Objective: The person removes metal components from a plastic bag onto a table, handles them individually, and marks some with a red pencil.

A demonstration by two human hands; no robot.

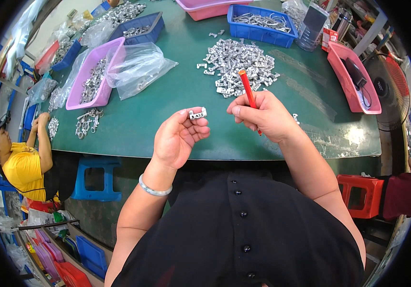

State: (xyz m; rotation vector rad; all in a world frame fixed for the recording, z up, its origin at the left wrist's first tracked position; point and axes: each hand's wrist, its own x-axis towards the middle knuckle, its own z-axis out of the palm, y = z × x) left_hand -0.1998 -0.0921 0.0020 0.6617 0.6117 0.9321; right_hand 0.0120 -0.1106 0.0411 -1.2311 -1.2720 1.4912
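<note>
Between the fingertips of my left hand (177, 136) is a small silvery metal part with holes (198, 114), held palm up over the table's near side. My right hand (264, 115) grips a red pen-like tool (247, 87) with an orange end, tilted with its top to the left. The tool's lower tip pokes out below my fingers. My two hands are apart, with the metal part just left of my right fingertips. Beyond them a large heap of similar metal parts (239, 64) lies on the green table (167, 103).
Left stand a pink bin of metal pieces (73, 100) and a plastic bag (143, 71). Blue bins (263, 39) sit at the back. A pink basket (343, 86) and a fan (387, 91) are right. A person in yellow (23, 167) works at the left edge.
</note>
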